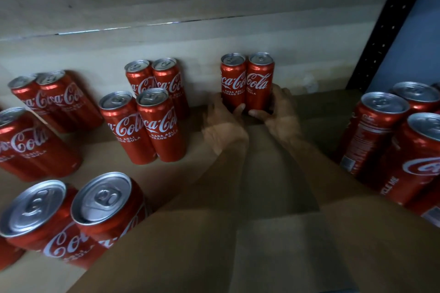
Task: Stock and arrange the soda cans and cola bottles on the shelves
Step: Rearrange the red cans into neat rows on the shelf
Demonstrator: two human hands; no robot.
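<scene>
The two you're working on, the left can [232, 78] and the right can [260, 78], are upright, side by side and touching, at the back edge of the shelf [114, 173], a bit right of its middle. Your left hand [225, 119] is curled low round the left can with the thumb across the front, and your right hand [279, 112] does the same on the right can. The bases are hidden behind your fingers, so I can't tell if they're down on the board or just off it.

Handling-wise, my guess is they're sealed and full, so each has some heft, with stiff walls and slick painted metal. Tall and slim means tippy, so a low grip on the sides looks like the right call, not the rim. Denting is the risk if they knock together.

Further out, another pair [154, 78] sits along the back edge to the left, a second pair [142, 126] stands in front of that, and a cluster [376, 131] crowds the right edge.
</scene>
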